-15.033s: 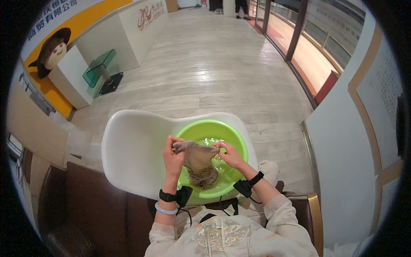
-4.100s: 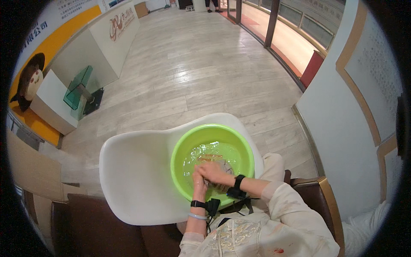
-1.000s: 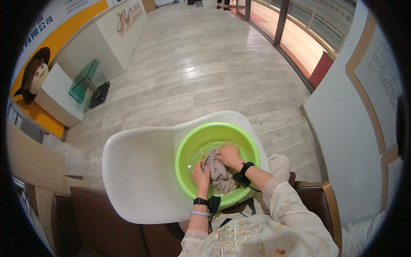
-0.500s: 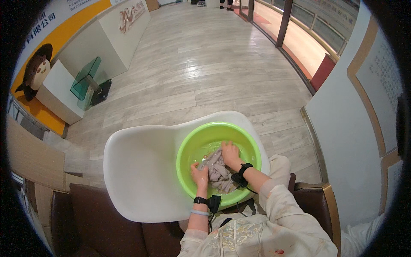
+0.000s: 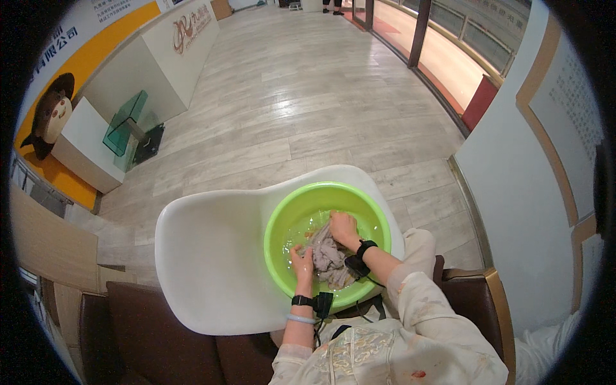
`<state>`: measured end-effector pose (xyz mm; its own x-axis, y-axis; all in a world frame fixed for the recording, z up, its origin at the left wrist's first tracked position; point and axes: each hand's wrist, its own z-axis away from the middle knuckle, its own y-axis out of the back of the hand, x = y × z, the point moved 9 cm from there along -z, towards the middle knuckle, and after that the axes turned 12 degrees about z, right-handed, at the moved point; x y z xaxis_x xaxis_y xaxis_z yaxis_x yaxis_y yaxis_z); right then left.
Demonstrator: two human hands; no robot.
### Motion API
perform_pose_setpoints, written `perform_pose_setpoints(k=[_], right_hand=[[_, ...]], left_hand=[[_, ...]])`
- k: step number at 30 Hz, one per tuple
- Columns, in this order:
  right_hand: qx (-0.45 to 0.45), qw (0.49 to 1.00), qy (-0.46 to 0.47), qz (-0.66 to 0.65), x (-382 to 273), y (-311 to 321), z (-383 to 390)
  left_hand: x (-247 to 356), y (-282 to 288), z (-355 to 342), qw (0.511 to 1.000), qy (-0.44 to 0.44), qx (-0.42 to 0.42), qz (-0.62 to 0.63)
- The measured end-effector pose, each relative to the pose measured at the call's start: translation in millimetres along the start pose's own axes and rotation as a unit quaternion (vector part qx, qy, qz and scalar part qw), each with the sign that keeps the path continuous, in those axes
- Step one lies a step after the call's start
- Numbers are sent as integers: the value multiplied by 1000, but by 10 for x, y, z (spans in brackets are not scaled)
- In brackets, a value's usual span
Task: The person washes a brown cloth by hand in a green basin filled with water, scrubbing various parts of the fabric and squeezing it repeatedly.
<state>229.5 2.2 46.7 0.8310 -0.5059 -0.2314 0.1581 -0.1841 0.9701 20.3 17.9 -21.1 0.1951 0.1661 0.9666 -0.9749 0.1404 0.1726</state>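
Observation:
A crumpled grey cloth (image 5: 328,255) lies wet in shallow water inside a bright green basin (image 5: 274,273). At the cloth's far end my right hand (image 5: 345,230) is closed on it, fingers bent down into the folds. My left hand (image 5: 301,264) is at the near left side of the cloth, its thumb and fingers apart and the cloth's edge right beside the thumb. Both wrists wear black straps with small black devices, and a pale bangle (image 5: 300,318) sits on my left forearm. The cloth's underside is hidden.
The basin stands on the right part of a white moulded chair (image 5: 205,256). Brown seating (image 5: 154,314) is close at the near left, with a brown armrest (image 5: 475,289) at right. A clear green stand (image 5: 131,125) and white counter (image 5: 160,64) are farther left.
My left thumb and fingers have spread wider beside the cloth. My right fingers have curled down into it, and the cloth has bunched slightly. The view has shifted a little.

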Motion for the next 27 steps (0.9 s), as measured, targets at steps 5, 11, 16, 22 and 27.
perform_pose_setpoints(k=[5, 11, 16, 22, 27], right_hand=[[-69, 963, 158, -208, -692, 51, 373], [-7, 963, 211, -170, -931, 275, 675], [-7, 977, 157, -147, -648, 105, 439], [-14, 943, 298, -150, -1011, 415, 856], [13, 983, 134, -127, -534, 99, 381]], left_hand=[[-383, -282, -89, 910, 175, -39, 373], [-482, -576, 157, 799, 268, -174, 510], [-283, -539, 213, 826, 294, -125, 464], [-324, -558, 220, 831, 262, -135, 472], [-133, -626, 266, 850, 286, -132, 422]])
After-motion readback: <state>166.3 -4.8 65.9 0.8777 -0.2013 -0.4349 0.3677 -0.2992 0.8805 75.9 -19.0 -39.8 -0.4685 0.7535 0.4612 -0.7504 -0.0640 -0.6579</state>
